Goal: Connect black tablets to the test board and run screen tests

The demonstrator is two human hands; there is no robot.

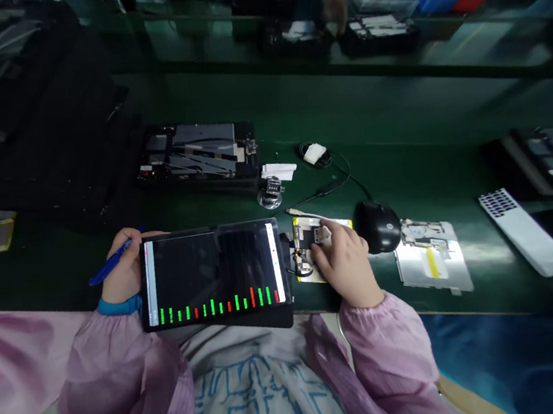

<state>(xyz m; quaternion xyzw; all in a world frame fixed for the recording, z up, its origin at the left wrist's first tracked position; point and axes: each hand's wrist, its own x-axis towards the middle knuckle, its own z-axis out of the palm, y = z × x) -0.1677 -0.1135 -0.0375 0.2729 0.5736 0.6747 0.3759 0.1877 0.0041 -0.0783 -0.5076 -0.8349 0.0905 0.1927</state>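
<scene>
My left hand (121, 266) is closed round the left edge of a tablet-like screen (203, 269), with a blue pen (115, 259) also held in its fingers. Lit up, the screen shows green and red bars along its lower edge. My right hand (346, 262) rests on a flat battery-like assembly with a small circuit board (306, 243), beside the screen's right edge. Its thumb and index finger are bent together at a small white part, mostly hidden. A short dark cable links the screen and the board.
A black HP mouse (378, 226) sits right of my right hand, near a silver plate (434, 261). Behind the screen are a chrome tally counter (271, 193), a coiled cable (315, 154) and stacked tablet bodies (204, 150). A labelled white strip (526, 233) lies right. Co-workers' hands (335, 5) show across the bench.
</scene>
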